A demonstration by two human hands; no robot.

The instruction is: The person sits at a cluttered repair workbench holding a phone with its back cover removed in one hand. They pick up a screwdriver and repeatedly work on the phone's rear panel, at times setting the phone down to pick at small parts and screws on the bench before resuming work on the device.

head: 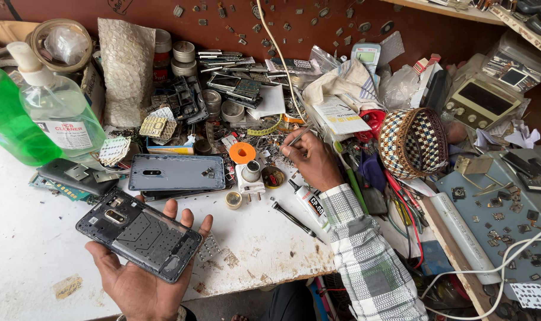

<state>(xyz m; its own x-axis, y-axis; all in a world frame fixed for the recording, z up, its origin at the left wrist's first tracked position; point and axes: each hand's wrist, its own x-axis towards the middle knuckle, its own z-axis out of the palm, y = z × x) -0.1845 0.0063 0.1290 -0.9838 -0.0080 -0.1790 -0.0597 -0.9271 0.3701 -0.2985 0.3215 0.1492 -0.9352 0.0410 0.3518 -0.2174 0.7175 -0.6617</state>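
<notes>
Grey and dark, an opened phone body (141, 236) lies flat on the upturned palm of the left hand (141, 279), its inner frame facing up; the fingers (170, 209) are spread loose beneath it, cradling rather than clenching. This phone body sits low over the white counter (32, 249), below and slightly left of the blue-grey back cover (176, 172) that rests on the counter. Right of that back cover, the right hand (311, 159) reaches into the clutter, its fingers pinched around thin metal tweezers (298, 137) whose tips point up and to the right. A checked sleeve (365, 255) covers the right forearm. Between the back cover and the right hand stand an orange spool (242, 153) and a small white holder (250, 177), with a little roll of tape (233, 200) just below them. A white tube (309, 204) and a black pen-like tool (294, 220) lie near the right wrist. Left of the back cover stand a green bottle (9, 122) and a clear pump bottle (59, 107). Well to the right of the cover, beyond the right hand, sits a woven checked basket (413, 142).
</notes>
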